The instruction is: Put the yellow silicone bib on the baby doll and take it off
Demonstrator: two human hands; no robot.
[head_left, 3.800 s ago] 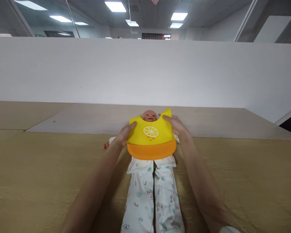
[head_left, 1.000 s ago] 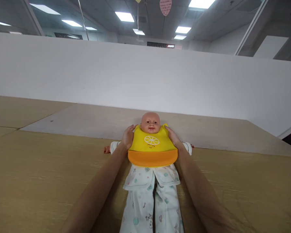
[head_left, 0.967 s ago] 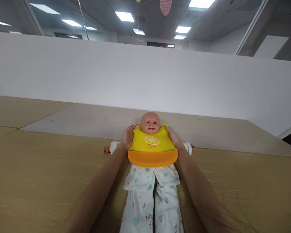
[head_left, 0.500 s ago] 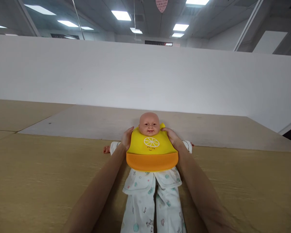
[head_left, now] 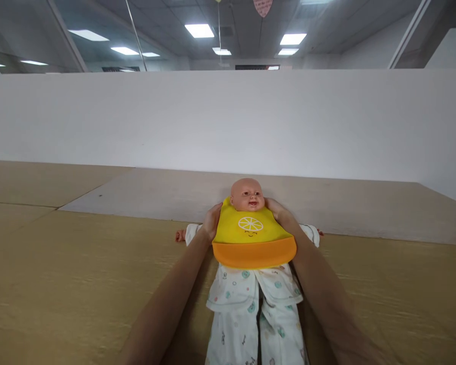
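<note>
A baby doll [head_left: 247, 194] lies on its back in white printed clothes, arms spread to both sides. Over its chest is a yellow bib [head_left: 231, 228] with a white citrus slice, a smiling face and an orange pocket along the bottom. My left hand [head_left: 213, 221] is closed at the bib's upper left edge, its fingers partly hidden beside the doll's neck. On the other side, my right hand [head_left: 281, 213] grips the bib's upper right edge close to the neck. Those fingertips go out of sight behind the doll's head.
The doll rests on a tan padded surface [head_left: 79, 284] with a greyish strip [head_left: 167, 195] behind its head. A white low wall [head_left: 228, 121] rises beyond, topped by glass panes. A pink heart-shaped note [head_left: 263, 6] hangs on the glass.
The doll and both hands sit further right in view. The doll's head has turned to the right. My right hand has slid behind its neck, and the bib's yellow tab there is now hidden.
</note>
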